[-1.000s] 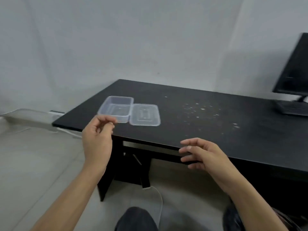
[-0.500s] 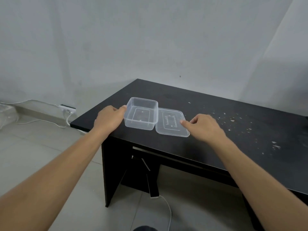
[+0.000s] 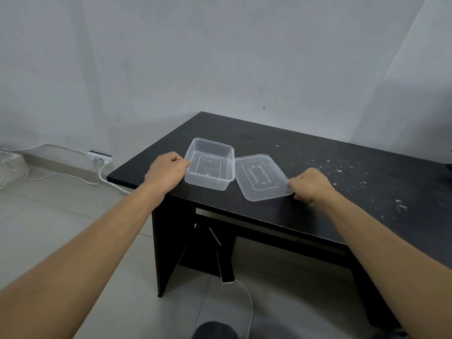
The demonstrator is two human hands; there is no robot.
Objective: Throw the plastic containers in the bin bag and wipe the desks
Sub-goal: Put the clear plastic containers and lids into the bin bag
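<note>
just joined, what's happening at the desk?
A person is clearing a black desk. The left hand pinches the left rim of an empty clear plastic container; the right hand has a grip on the near right corner of its separate lid, which lies beside the container. Both pieces look to be resting on the desk. Pale crumbs are scattered to the right, unwiped. No bin bag in view.

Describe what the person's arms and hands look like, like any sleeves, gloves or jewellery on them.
Both arms are bare from the frame edge down to the wrists, with no sleeves in view. The left hand and the right hand have no gloves on. No watch, bracelet or ring shows on either one, and no markings or tattoos are visible on the forearms. The fingers are partly curled out of sight, so a ring could be hidden.
</note>
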